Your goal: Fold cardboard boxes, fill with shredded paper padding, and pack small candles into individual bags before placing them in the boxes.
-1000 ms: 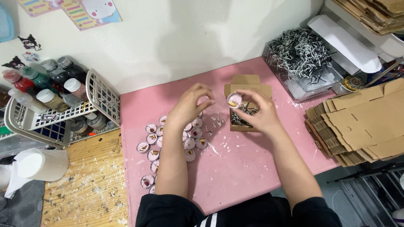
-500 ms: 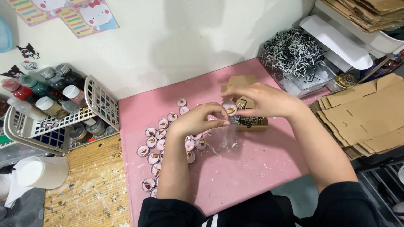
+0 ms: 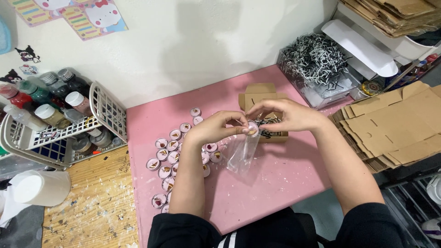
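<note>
Head view: since a second ago the left hand (image 3: 216,129) has left the tealight cluster (image 3: 177,151) and joined the right hand (image 3: 287,115) over the pink bench (image 3: 275,183), so bagging appears under way. Both hands pinch one small candle (image 3: 252,128) at the mouth of a clear bag (image 3: 241,154), just before the open carton (image 3: 264,115).

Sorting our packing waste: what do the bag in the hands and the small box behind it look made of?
Bag: thin clear plastic film, glossy; the pink table shows through. Small box: brown cardboard, matte, with folded flaps, it seems.
</note>
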